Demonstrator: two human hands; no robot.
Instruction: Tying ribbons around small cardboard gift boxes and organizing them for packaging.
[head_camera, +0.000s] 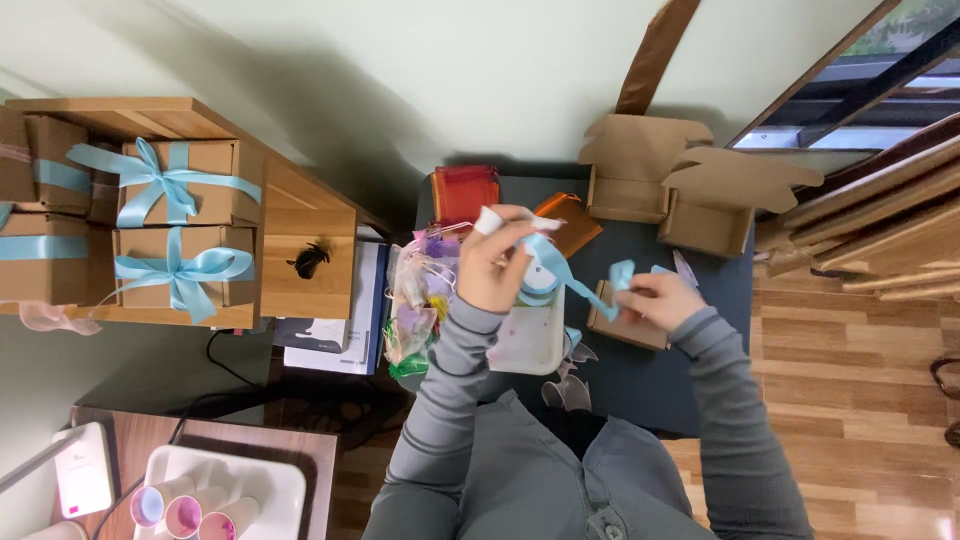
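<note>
Step in hand, as judged: drawing light-blue ribbon (560, 268) off spool (540, 285) for small brown box (625, 325). Left hand (497, 262) raised, fingers pinched on ribbon near spool. Right hand (660, 298) fingers closed on ribbon's far end, resting on box top. Ribbon slopes taut between hands. Box sits on dark surface (650, 390), flat cardboard boxes (690, 190) behind. Finished bowed boxes (180, 215) on shelf, well apart. Next move likely needs ribbon laid over box, tension kept.
</note>
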